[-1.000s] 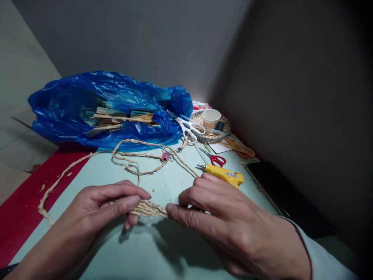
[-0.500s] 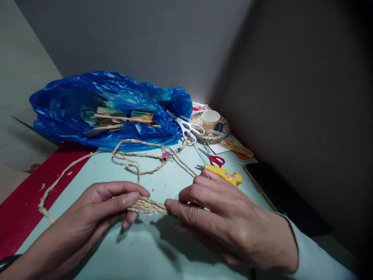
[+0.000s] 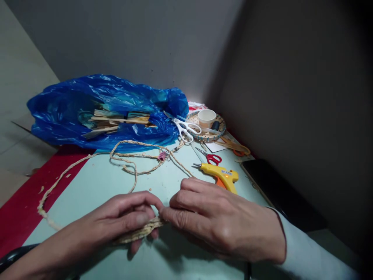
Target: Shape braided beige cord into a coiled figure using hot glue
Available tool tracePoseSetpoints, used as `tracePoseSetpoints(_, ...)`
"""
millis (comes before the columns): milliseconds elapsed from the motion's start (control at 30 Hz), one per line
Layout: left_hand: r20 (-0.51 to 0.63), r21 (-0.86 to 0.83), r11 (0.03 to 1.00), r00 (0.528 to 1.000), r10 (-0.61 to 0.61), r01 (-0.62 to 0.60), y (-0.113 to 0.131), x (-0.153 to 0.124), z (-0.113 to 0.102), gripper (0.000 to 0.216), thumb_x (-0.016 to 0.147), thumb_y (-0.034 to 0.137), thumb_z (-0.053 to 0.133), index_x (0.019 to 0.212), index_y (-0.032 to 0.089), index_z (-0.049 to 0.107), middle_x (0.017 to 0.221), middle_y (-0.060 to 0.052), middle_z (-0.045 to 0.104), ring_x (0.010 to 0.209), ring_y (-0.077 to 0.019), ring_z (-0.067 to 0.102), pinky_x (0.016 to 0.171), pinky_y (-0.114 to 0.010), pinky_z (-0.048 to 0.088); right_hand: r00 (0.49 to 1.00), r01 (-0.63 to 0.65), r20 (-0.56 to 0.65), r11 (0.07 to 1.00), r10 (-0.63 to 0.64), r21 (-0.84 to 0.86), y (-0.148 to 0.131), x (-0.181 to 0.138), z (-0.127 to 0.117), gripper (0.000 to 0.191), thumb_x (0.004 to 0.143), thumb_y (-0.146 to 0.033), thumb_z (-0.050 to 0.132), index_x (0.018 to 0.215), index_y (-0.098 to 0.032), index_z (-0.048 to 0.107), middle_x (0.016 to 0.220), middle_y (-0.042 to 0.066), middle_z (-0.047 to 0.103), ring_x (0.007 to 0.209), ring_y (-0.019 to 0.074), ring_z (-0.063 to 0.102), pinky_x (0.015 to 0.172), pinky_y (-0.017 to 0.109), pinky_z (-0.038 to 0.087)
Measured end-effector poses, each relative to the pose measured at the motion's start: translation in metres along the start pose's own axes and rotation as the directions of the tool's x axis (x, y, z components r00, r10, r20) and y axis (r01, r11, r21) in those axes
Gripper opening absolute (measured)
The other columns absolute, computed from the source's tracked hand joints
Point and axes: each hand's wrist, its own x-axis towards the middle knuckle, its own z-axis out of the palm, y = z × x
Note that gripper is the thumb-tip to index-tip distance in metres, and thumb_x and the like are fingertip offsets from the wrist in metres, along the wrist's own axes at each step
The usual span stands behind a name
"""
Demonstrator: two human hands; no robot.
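Between my two hands is a flat piece of coiled, braided straw cord (image 3: 142,230), its strands lying side by side. My left hand (image 3: 128,219) is closed on it, thumb on top and fingertips showing beneath. My right hand (image 3: 212,219) pinches its right end; the fingertips hide that end. A loose length of braided straw cord (image 3: 135,177) runs from behind my left hand and loops over the pale table. Beyond my right hand lies a yellow hot glue gun (image 3: 223,174) with an orange trigger and a small lit light.
Red-handled scissors (image 3: 214,158) and white-handled scissors (image 3: 186,130) lie behind the glue gun. A blue plastic bag (image 3: 116,89) with straw strips (image 3: 119,119) fills the back left. A woven tray (image 3: 223,130) holds a paper cup (image 3: 206,118). A dark flat object (image 3: 279,190) lies at right.
The straw piece is lower and tilted, its left side down. My left hand has shifted right, its forefinger now reaching my right fingertips. More of the glue gun shows.
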Motion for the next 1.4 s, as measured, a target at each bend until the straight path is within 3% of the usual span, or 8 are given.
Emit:
tracePoseSetpoints(167,-0.070,0.003,0.999,0.997,-0.035,0.036,-0.010,0.005,0.013,0.042,0.094,0.051,0.056,0.071,0.021,0.073,0.063,-0.003,0.064,0.062,-0.0190,0.055,0.063,-0.029,0.045,1.000,0.024,0.016,0.997,-0.026,0.075,0.007,0.001,0.002,0.035,0.107,-0.013,0.037,0.116,0.000,0.068,0.092,0.012,0.066,0.082,0.0199,0.046,0.074,0.031,0.044)
tracePoseSetpoints(367,-0.135,-0.120,0.992,0.990,-0.053,0.037,-0.015,0.005,0.015,0.031,0.087,0.052,0.067,0.088,0.022,0.078,0.079,-0.003,0.069,0.069,-0.0173,0.056,0.064,-0.027,0.043,0.996,0.005,-0.088,0.951,0.024,0.309,0.018,-0.001,0.005,0.040,0.101,-0.021,0.058,0.134,0.001,0.057,0.105,0.015,0.068,0.094,0.0186,0.057,0.089,0.030,0.048)
tracePoseSetpoints(533,-0.122,-0.225,0.974,0.992,-0.042,0.014,-0.014,0.001,0.014,0.027,0.085,0.049,0.071,0.083,0.023,0.077,0.075,-0.001,0.066,0.066,-0.0143,0.053,0.062,-0.025,0.042,0.973,-0.069,-0.167,0.891,0.160,0.449,0.017,-0.003,0.006,0.042,0.095,-0.013,0.066,0.134,0.001,0.056,0.110,0.015,0.070,0.100,0.0156,0.062,0.094,0.027,0.050)
tracePoseSetpoints(700,-0.112,-0.315,0.949,0.992,-0.063,0.025,-0.015,0.000,0.014,0.020,0.083,0.042,0.075,0.082,0.022,0.077,0.074,-0.001,0.068,0.065,-0.0134,0.055,0.063,-0.023,0.044,0.941,-0.106,-0.232,0.864,0.248,0.492,0.016,-0.004,0.008,0.041,0.094,-0.015,0.068,0.134,-0.011,0.058,0.117,0.010,0.071,0.097,0.0138,0.065,0.089,0.027,0.054)
tracePoseSetpoints(867,-0.155,-0.470,0.882,0.981,-0.120,0.034,-0.013,0.003,0.017,0.021,0.074,0.041,0.085,0.083,0.023,0.080,0.074,-0.002,0.073,0.063,-0.0128,0.060,0.063,-0.022,0.048,0.870,-0.135,-0.361,0.867,0.335,0.480,0.015,-0.002,0.010,0.031,0.095,-0.018,0.067,0.126,-0.016,0.065,0.116,0.011,0.071,0.097,0.0169,0.067,0.087,0.032,0.055)
tracePoseSetpoints(1000,-0.152,-0.536,0.844,0.980,-0.125,0.024,-0.009,0.004,0.022,0.023,0.070,0.038,0.089,0.081,0.021,0.079,0.075,-0.002,0.073,0.061,-0.0118,0.061,0.058,-0.021,0.048,0.861,-0.171,-0.334,0.837,0.383,0.520,0.013,0.001,0.012,0.022,0.093,-0.018,0.070,0.115,-0.013,0.072,0.111,0.011,0.071,0.101,0.0173,0.066,0.090,0.031,0.054)
tracePoseSetpoints(1233,-0.259,-0.361,0.929,0.966,-0.018,-0.079,-0.007,0.005,0.025,0.031,0.068,0.046,0.088,0.074,0.020,0.074,0.066,0.001,0.066,0.061,-0.0102,0.053,0.059,-0.018,0.043,0.866,-0.200,-0.278,0.798,0.415,0.569,0.009,0.005,0.016,0.017,0.096,-0.020,0.067,0.107,-0.011,0.076,0.099,0.008,0.071,0.093,0.0145,0.067,0.083,0.026,0.054)
tracePoseSetpoints(1400,-0.384,0.039,0.982,0.905,0.186,-0.185,-0.006,0.003,0.026,0.032,0.077,0.057,0.076,0.074,0.025,0.074,0.065,0.003,0.061,0.063,-0.0132,0.052,0.059,-0.022,0.041,0.837,-0.266,-0.263,0.777,0.480,0.571,0.007,0.004,0.016,0.028,0.095,-0.025,0.068,0.121,-0.014,0.067,0.104,0.006,0.073,0.095,0.0143,0.067,0.087,0.026,0.051)
